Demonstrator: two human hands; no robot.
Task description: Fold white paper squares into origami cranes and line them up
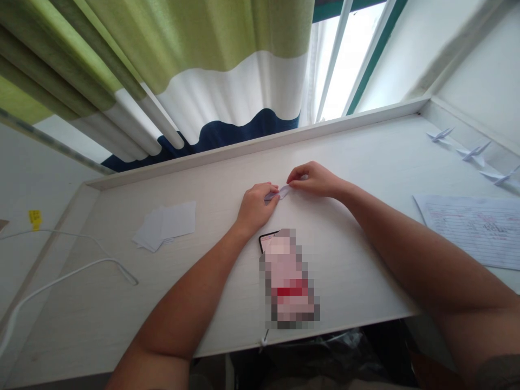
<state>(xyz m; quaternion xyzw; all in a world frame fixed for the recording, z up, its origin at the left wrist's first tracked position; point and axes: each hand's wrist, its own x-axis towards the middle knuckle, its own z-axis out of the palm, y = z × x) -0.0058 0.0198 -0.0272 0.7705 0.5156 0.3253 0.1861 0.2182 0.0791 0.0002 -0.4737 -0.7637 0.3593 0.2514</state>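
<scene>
Two pinches, left hand [255, 208], right hand [313, 180], sharing folded paper [279, 193] (small)

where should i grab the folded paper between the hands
Probably by its narrow exposed middle, pinching from above: the folded paper is a slim strip, and the left hand and right hand appear to cover its ends, leaving only that stretch free.

The left hand [257, 207] and the right hand [312, 180] hold a small folded white paper [276, 193] over the white wooden tabletop [357, 157]; white paper squares [164, 226] lie at left.
</scene>
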